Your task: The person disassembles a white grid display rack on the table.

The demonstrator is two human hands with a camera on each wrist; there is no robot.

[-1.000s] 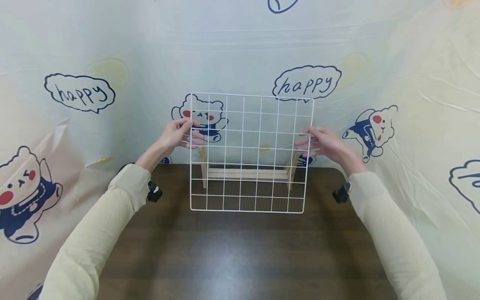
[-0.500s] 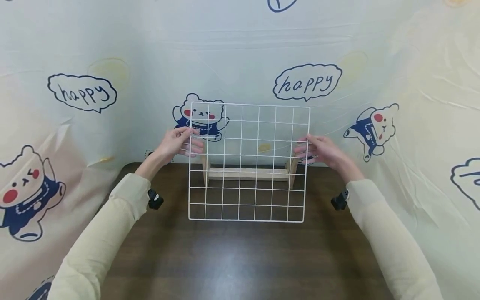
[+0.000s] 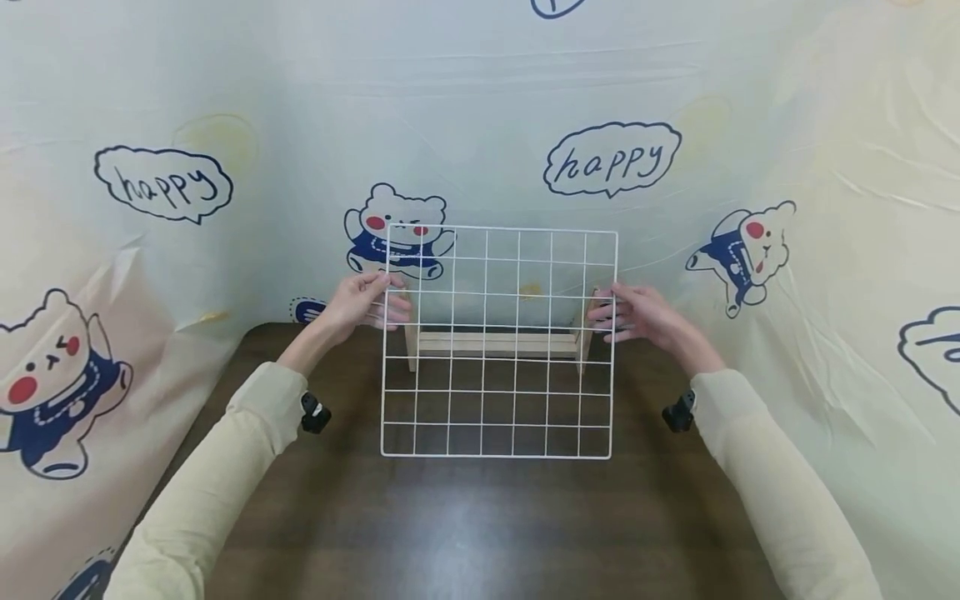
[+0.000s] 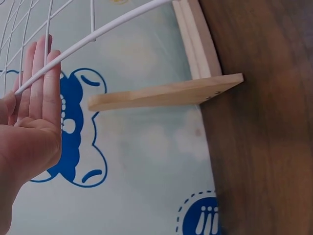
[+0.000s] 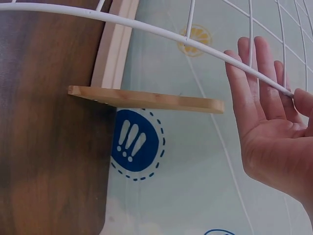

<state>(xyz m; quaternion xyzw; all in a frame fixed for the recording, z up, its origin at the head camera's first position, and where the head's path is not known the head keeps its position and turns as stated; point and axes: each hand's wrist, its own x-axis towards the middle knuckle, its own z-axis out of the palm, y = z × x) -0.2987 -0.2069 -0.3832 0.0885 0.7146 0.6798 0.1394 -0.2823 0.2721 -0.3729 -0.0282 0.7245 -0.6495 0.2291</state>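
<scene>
A white wire grid panel (image 3: 486, 358) stands roughly upright between my two hands, facing me. My left hand (image 3: 362, 302) pinches its left side rod between thumb and fingers, the other fingers stretched out behind the wires. On the opposite side rod my right hand (image 3: 643, 315) does the same, thumb in front. Behind the panel is a light wooden stand (image 3: 495, 343) with two upright side pieces joined by crossbars. In the left wrist view one wooden side piece (image 4: 166, 94) shows just beyond the rod; the right wrist view has the other side piece (image 5: 146, 98).
The dark brown wooden table (image 3: 450, 525) reaches back to a pale printed curtain (image 3: 480, 100) with cartoon bears and "happy" bubbles. The curtain also hangs along both sides. A small black camera (image 3: 315, 413) sits at the left wrist, another black camera (image 3: 679, 412) at the right.
Both hands have lowered the wire grid panel steadily, so its bottom edge sits lower in the head view. The grip on both side rods is the same, and the wooden stand has stayed put.
</scene>
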